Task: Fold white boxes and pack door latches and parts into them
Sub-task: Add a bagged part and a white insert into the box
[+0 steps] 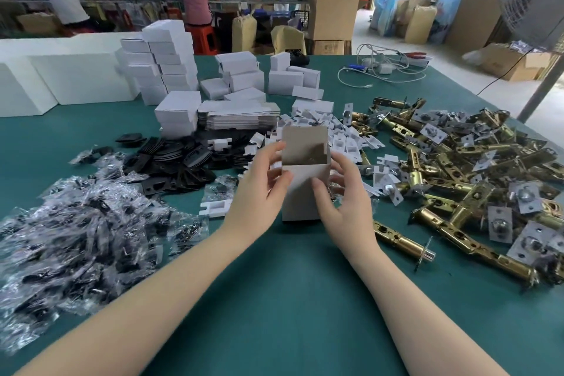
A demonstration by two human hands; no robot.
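Two bare hands met at one half-folded white box (pixel 300 198) standing upright on the green table (pixel 290 299), near the middle of it. The left hand (pixel 259 192) gripped the box's left side, its fingers curled round the edge and a flap. The right hand (pixel 341 201) cupped the right side, fingertips on the cardboard and thumb on the front face. The top of the box stood open, its rear flap raised.

Right of the box lay a heap of brass door latches (pixel 457 180). Just behind it lay small white card inserts (pixel 341 137), black plates (pixel 183 159) and a stack of flat box blanks (pixel 238 116). Bagged parts in clear plastic (pixel 85 229) were piled at the left. Folded white boxes (pixel 171 64) stood stacked at the far side.
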